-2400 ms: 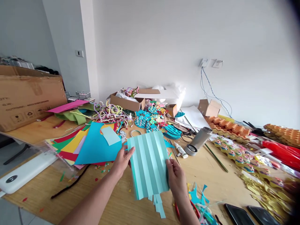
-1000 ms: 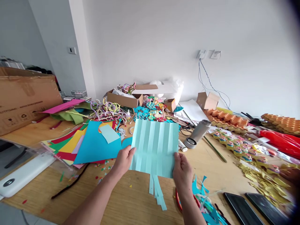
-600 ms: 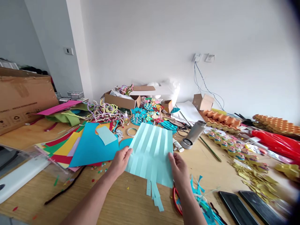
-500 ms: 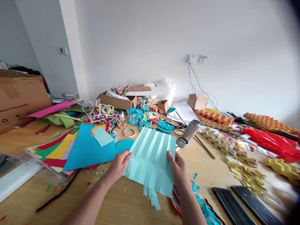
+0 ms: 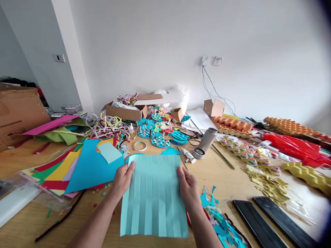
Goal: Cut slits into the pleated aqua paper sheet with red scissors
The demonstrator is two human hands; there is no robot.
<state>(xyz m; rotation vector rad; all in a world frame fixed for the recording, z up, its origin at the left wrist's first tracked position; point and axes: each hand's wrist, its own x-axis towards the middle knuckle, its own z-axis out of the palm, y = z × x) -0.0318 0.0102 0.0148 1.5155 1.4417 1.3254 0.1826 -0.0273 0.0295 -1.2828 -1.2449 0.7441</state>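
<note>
both hands press creased pale-blue paper flat on the table.

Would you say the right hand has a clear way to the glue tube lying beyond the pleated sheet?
Probably yes: the right hand rests on the light blue pleated sheet, and only bare table lies between it and the glue tube.

Bare forearms, no sleeves, both hands

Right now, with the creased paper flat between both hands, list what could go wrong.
1. The paper hangs near the table edge and may slip off if the left hand and right hand let go.
2. Cut scraps by the right hand could slide under the sheet and spoil the creases.
3. The glue tube lies just beyond the paper and could smear it if it leaks.
</note>
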